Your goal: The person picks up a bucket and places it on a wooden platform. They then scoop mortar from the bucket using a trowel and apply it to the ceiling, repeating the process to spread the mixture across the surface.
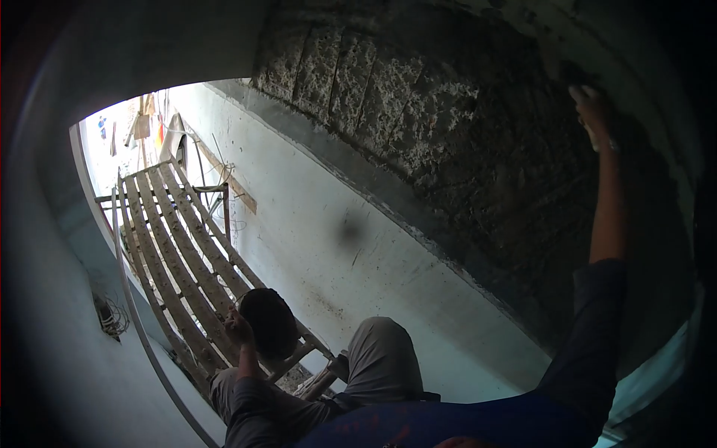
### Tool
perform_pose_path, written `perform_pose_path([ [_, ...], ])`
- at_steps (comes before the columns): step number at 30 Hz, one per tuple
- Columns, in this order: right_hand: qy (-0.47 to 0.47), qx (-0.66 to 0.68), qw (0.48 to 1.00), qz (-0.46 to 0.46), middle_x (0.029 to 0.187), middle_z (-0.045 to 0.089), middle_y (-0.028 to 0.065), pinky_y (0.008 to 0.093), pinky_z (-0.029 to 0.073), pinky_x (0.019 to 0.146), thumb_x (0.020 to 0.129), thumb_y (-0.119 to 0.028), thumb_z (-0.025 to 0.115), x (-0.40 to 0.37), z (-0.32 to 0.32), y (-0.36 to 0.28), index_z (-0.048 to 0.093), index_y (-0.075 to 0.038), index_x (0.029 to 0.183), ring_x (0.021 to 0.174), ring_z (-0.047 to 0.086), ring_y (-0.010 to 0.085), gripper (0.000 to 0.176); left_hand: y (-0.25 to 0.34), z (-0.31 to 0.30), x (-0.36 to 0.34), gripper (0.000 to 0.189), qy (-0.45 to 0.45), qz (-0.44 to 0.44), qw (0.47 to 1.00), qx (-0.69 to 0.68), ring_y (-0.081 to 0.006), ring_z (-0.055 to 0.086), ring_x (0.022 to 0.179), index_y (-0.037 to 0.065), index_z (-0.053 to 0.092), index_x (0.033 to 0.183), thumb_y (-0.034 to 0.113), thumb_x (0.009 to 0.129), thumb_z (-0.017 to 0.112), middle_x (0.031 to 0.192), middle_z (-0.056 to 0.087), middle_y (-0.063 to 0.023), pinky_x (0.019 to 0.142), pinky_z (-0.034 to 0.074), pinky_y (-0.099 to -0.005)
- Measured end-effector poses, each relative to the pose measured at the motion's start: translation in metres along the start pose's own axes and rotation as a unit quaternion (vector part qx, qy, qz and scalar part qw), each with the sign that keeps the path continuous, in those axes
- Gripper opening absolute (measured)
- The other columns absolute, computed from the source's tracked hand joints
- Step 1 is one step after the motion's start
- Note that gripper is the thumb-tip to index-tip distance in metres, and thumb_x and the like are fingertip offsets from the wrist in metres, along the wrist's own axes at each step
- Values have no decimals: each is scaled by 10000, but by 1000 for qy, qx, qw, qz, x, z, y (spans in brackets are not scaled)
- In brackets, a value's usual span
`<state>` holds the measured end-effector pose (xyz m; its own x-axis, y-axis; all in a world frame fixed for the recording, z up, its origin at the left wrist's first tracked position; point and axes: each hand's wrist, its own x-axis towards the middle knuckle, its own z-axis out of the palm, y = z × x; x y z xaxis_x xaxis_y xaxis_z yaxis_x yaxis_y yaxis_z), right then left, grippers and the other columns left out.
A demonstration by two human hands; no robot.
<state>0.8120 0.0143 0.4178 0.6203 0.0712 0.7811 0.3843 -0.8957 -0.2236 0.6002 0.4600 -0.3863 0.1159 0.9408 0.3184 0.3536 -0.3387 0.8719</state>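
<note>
My left hand is closed on the edge of a dark round bowl, low in the view above my left leg. What the bowl contains is too dark to tell. High at the right, my right hand reaches up to the dark wet mortar on the sloping overhead surface. Its fingers are closed, and a dark shape sits just beyond them; I cannot make out what they hold. Farther left, a rough, pitted patch of the same surface shows thin grooves.
Below left, a slatted scaffold platform stretches toward a bright opening. A pale wall runs along its right side. Coiled wires poke from a hole in the left wall. My bent knee is near the platform's end.
</note>
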Motion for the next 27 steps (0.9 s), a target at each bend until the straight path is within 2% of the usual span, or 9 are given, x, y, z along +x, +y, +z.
perform_pose_path([
  [2,55,-4,998,-35,688,520,10,275,393,466,839,-424,549,8,30,-6,528,-41,1183,504,467,108,515,5,-1,-3,470,10,4,1000,-21,-332,570,623,-9,597,674,337,944,428,647,593,-177,589,404,-411],
  [5,15,27,998,-63,685,532,32,304,405,499,846,-392,552,6,57,-37,492,-38,1251,487,454,123,541,18,-12,1,455,-60,-115,988,-81,-324,569,612,-8,613,690,322,944,430,639,589,-177,586,404,-408],
  [8,-23,2,996,-89,697,550,51,320,403,506,857,-354,547,38,80,-51,457,-15,1285,479,445,132,554,20,-12,-1,454,-5,-23,999,-28,-324,572,619,-8,630,715,330,943,431,649,592,-180,592,407,-408],
  [13,31,-50,994,-91,689,552,56,330,383,482,872,-322,542,58,88,-54,445,21,1285,460,428,128,545,15,-9,0,444,13,-26,1000,-8,-327,586,643,-11,646,750,336,936,441,682,607,-193,607,420,-401],
  [16,30,15,996,-80,678,559,57,322,380,465,859,-331,561,67,75,-32,444,21,1286,448,428,124,566,10,-4,-1,437,24,-10,1000,-9,-326,594,650,-12,647,747,331,932,449,681,609,-193,610,425,-400],
  [17,-1,-1,998,-69,689,581,67,310,380,453,839,-338,580,65,62,-27,479,30,1249,445,441,123,560,4,-1,-1,435,35,5,999,-12,-325,596,651,-11,648,745,329,931,451,677,608,-193,609,426,-400],
  [20,6,-52,995,-85,689,592,70,304,373,445,826,-339,592,67,44,-11,525,36,1195,449,454,121,531,0,-6,6,157,-87,-74,993,1,-233,600,660,52,600,982,69,893,472,734,611,-104,583,481,-350],
  [23,-13,-84,994,-75,678,585,63,304,369,446,833,-343,580,49,29,-12,578,42,1074,453,453,118,454,-30,13,3,171,-60,30,995,78,-225,598,652,57,598,989,57,896,454,721,602,-99,581,478,-337],
  [27,-5,-96,994,-57,704,590,65,298,365,444,836,-346,575,40,13,-10,599,28,995,449,431,106,407,-22,9,5,192,-44,35,995,79,-203,595,646,79,606,1035,65,886,486,718,598,-81,587,479,-323],
])
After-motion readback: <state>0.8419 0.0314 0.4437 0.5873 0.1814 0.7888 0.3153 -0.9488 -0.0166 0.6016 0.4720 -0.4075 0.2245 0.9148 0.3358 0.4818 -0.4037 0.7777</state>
